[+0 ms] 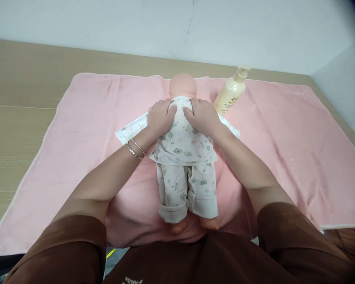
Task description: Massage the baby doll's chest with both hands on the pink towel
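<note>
Wooden tabletop (23,85) covered by pink blanket (85,118). Silver bangles (131,150) worn on left wrist. Left hand (161,118) laid, fingers curved, at one shoulder of baby doll (184,136); doll placed mid-blanket, head pointed away, dressed in printed shirt and cuffed trousers (176,187). Right hand (204,116) laid likewise at other shoulder; whether cloth is gripped cannot be told. Pump bottle (231,94) set just beyond.
</note>
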`<control>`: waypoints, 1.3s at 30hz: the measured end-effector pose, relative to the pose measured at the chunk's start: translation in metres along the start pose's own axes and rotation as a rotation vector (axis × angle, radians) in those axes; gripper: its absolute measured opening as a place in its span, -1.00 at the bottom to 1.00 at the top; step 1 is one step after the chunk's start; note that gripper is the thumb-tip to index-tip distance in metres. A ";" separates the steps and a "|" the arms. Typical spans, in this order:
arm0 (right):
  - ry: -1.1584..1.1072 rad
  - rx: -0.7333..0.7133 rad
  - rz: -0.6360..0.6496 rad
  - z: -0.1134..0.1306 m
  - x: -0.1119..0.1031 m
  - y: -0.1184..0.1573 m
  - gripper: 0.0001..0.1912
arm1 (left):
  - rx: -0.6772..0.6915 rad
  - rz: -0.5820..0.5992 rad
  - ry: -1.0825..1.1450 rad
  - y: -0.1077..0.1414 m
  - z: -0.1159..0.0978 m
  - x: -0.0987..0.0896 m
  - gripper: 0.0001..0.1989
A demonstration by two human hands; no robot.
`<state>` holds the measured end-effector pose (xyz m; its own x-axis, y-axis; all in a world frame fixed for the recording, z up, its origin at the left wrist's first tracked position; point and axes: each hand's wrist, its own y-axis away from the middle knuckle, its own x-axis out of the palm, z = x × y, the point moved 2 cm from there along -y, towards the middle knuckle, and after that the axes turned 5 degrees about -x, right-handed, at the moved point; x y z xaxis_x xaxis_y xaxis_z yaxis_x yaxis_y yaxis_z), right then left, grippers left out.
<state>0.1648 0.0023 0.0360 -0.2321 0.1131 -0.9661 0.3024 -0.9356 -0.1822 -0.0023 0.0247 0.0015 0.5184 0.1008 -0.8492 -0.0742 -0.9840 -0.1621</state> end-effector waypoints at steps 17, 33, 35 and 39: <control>0.069 -0.069 -0.056 0.023 0.008 0.027 -0.38 | 0.102 0.052 -0.045 0.006 -0.010 -0.012 -0.53; -0.009 -0.070 -0.028 0.006 0.006 0.011 -0.39 | 0.155 0.041 -0.117 0.022 -0.020 -0.007 -0.43; 0.023 -0.061 -0.028 0.012 0.004 0.016 -0.38 | 0.128 0.072 -0.053 0.012 -0.014 -0.012 -0.47; 0.079 -0.057 -0.052 0.020 0.002 0.023 -0.39 | 0.121 0.068 -0.018 0.005 -0.010 -0.013 -0.49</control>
<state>0.1526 -0.0256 0.0332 -0.1762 0.1892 -0.9660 0.3448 -0.9073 -0.2406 -0.0010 0.0170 0.0164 0.4936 0.0381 -0.8689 -0.2113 -0.9639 -0.1623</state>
